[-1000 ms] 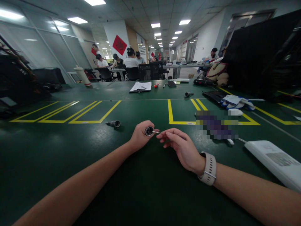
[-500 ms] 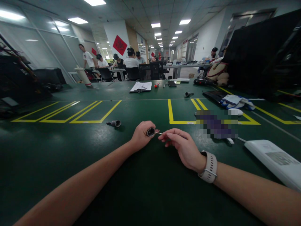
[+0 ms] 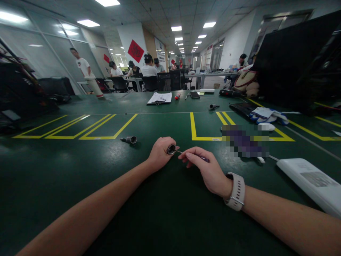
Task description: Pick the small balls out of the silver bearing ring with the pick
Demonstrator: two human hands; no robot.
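Observation:
My left hand (image 3: 160, 153) is closed around a dark cylindrical connector (image 3: 171, 149), its round open end turned towards me. In my right hand (image 3: 204, 165) is a small screwdriver (image 3: 204, 159) with a dark purple handle, held between thumb and fingers. Its thin metal shaft points left and reaches the connector's rim; whether the tip is inside or just at the edge I cannot tell. A similar dark connector (image 3: 130, 140) lies on the green table (image 3: 106, 167) to the left of my hands. Another one (image 3: 214, 106) lies farther back on the right.
Yellow tape (image 3: 193, 128) marks bays on the table. To the right are a white power strip-like box (image 3: 306, 177), a blurred purple item (image 3: 243, 140), a white mouse (image 3: 266, 126) and gloves (image 3: 268, 115). A clipboard (image 3: 160, 98) lies at the back; several people sit beyond.
My right hand has turned slightly, bringing more of the screwdriver's handle into sight. The connector has tilted a little in my left hand. A standing person in the background has moved left.

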